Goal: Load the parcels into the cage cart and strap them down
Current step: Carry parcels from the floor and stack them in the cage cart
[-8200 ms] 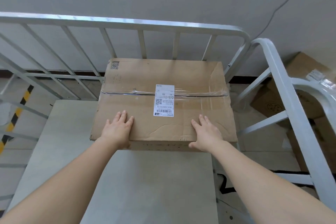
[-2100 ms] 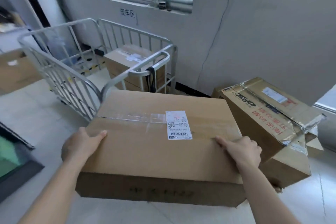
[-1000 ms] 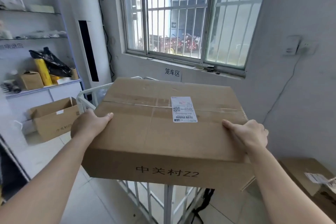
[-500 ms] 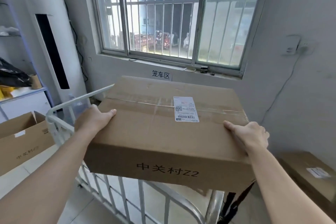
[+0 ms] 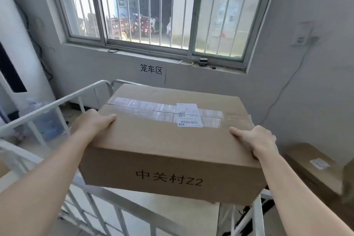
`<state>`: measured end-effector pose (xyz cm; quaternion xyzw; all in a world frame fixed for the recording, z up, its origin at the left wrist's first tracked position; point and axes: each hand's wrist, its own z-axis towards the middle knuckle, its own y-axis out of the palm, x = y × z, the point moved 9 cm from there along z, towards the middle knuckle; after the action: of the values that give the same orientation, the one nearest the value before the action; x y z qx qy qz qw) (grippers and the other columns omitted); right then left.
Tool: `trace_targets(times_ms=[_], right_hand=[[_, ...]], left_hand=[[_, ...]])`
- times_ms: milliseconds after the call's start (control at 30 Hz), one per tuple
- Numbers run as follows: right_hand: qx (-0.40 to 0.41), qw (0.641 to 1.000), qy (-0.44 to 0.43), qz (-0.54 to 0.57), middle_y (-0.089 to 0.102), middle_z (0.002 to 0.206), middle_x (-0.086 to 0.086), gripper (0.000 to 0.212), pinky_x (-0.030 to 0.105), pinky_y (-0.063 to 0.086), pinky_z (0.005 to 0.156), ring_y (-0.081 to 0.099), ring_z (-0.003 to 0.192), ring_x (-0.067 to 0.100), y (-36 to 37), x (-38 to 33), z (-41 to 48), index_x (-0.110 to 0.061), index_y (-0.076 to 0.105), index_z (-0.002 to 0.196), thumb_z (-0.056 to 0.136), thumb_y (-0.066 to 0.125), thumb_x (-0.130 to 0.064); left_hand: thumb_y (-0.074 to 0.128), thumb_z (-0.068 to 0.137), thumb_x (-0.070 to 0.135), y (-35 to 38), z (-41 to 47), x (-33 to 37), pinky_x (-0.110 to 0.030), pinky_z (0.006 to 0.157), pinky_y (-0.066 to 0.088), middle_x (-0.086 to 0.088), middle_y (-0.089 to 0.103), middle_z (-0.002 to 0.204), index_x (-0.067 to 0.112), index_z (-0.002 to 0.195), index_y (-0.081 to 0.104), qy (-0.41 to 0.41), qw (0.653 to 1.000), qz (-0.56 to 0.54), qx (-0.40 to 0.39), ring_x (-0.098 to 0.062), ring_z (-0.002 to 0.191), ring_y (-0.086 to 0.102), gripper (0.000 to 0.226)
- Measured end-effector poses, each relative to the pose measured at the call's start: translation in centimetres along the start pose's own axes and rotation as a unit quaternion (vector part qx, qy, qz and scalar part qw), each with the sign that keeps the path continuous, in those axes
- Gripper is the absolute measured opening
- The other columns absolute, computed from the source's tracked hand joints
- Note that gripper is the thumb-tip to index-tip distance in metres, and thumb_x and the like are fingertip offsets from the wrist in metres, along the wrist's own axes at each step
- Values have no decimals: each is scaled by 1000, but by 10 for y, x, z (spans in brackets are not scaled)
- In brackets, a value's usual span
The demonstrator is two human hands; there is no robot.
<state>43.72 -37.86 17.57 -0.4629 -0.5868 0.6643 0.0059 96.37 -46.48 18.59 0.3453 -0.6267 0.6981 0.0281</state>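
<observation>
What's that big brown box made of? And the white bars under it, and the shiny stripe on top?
The box looks like cardboard: dull brown, matte, with folded edges. The cart bars seem to be metal tubing painted pale grey-white, smooth. The stripe is likely clear plastic packing tape: it glints and wrinkles over the seam.

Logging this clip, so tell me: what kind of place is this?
Probably a parcel depot: a wall sign reads cage cart area, a metal cage cart stands below, and the left hand and right hand hold a labelled carton.

Bright daylight from window (image 5: 153, 5); edges warped, slightly soft.
</observation>
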Motion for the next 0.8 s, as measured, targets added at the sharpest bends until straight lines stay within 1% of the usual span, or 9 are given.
trace_targets(times_ms=[133, 233, 300, 400, 467, 533, 600, 700, 800], right_hand=[[-36, 999, 1, -17, 67, 97, 14, 86, 44, 54, 84, 59, 103, 39, 41, -7, 25, -10, 66, 90, 47, 59, -84], [-48, 998, 15, -40, 60, 71, 6, 64, 37, 46, 83, 58, 92, 30, 61, -9, 30, -11, 60, 77, 68, 64, -74], [-51, 997, 42, -51, 54, 65, 2, 55, 34, 38, 78, 54, 91, 26, 73, -6, 31, -13, 53, 70, 78, 64, -66], [-65, 994, 71, -52, 63, 81, 6, 62, 41, 47, 88, 54, 108, 35, 101, 0, 33, -13, 57, 77, 69, 64, -74], [-78, 991, 94, -50, 68, 89, 10, 77, 46, 54, 86, 61, 102, 37, 125, 16, 44, -14, 61, 82, 51, 61, -84], [-79, 986, 136, -51, 68, 96, 11, 92, 49, 56, 83, 62, 99, 36, 148, 43, 53, -17, 64, 89, 34, 57, -90], [-75, 980, 174, -53, 67, 101, 11, 97, 49, 56, 84, 62, 100, 36, 161, 59, 48, -19, 64, 92, 27, 56, -90], [-62, 975, 207, -54, 65, 105, 10, 97, 46, 57, 82, 59, 103, 34, 168, 56, 23, -19, 62, 96, 29, 57, -89], [-43, 972, 222, -56, 60, 117, 13, 84, 42, 54, 79, 49, 115, 34, 174, 47, 3, -15, 62, 103, 51, 68, -81]], left_hand=[[61, 83, 59, 29, 38, 2, -38, 89, 46, -18, 60, 126, 5, 116, 58, -13, 999, 19, -41, -38, 115, 56, 64], [62, 83, 55, 52, 57, -2, -36, 84, 42, -17, 60, 127, 5, 121, 58, -25, 996, 39, -73, -37, 116, 55, 63], [63, 83, 54, 68, 72, -8, -35, 79, 42, -17, 60, 123, 4, 118, 59, -28, 994, 50, -91, -36, 113, 55, 61], [64, 82, 52, 93, 96, -15, -36, 80, 46, -14, 61, 112, 5, 113, 57, -21, 991, 46, -124, -34, 99, 56, 56], [61, 83, 55, 106, 109, -18, -34, 74, 43, -12, 59, 107, 7, 114, 56, -11, 987, 68, -143, -32, 93, 54, 57], [60, 85, 54, 118, 121, -20, -32, 75, 42, -14, 61, 115, 6, 118, 56, -3, 984, 84, -158, -33, 99, 56, 58], [59, 85, 54, 131, 131, -23, -32, 78, 45, -14, 61, 112, 6, 116, 57, 9, 980, 92, -177, -33, 99, 57, 58], [58, 85, 56, 148, 144, -31, -34, 83, 50, -11, 59, 103, 7, 115, 55, 20, 973, 96, -208, -31, 94, 57, 57], [58, 85, 57, 163, 155, -38, -35, 84, 50, -14, 61, 119, 7, 123, 53, 31, 969, 104, -224, -32, 103, 58, 63]])
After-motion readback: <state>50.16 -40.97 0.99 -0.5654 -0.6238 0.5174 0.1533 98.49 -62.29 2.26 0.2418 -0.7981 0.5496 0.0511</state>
